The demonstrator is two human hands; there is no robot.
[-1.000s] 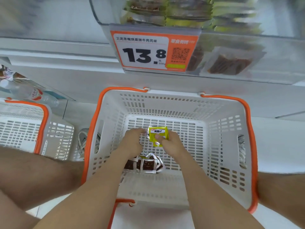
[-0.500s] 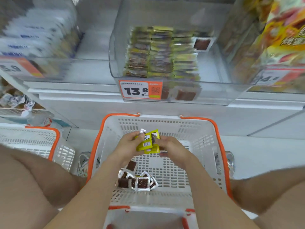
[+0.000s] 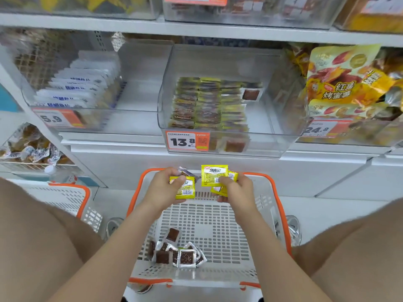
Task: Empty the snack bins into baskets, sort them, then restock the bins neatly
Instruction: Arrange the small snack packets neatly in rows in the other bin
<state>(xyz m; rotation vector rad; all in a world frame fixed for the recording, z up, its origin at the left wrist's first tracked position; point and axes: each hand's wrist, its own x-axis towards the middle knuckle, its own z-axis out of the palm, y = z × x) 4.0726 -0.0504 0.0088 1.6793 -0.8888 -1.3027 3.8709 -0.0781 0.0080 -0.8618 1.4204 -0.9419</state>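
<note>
My left hand [image 3: 164, 188] grips a small stack of yellow snack packets [image 3: 185, 187] above the far rim of the white basket with orange rim [image 3: 281, 205]. My right hand [image 3: 236, 189] pinches more yellow packets [image 3: 213, 175], one upright with its label facing me. Several clear packets with brown snacks [image 3: 178, 253] lie on the basket floor at the near left. Straight ahead on the shelf stands the clear bin [image 3: 283, 118] with the 13.8 price tag [image 3: 187, 140], holding neat rows of yellow packets [image 3: 209, 105].
A second white basket [image 3: 65, 197] stands to the left. A bin of white packets [image 3: 80, 88] with a 5.9 tag sits left of the clear bin, large yellow bags [image 3: 349, 83] to its right. My knees flank the basket.
My hands have risen from the basket floor to its far rim, and the packets are now split between both hands. The view has tilted up, showing the shelf bins.
</note>
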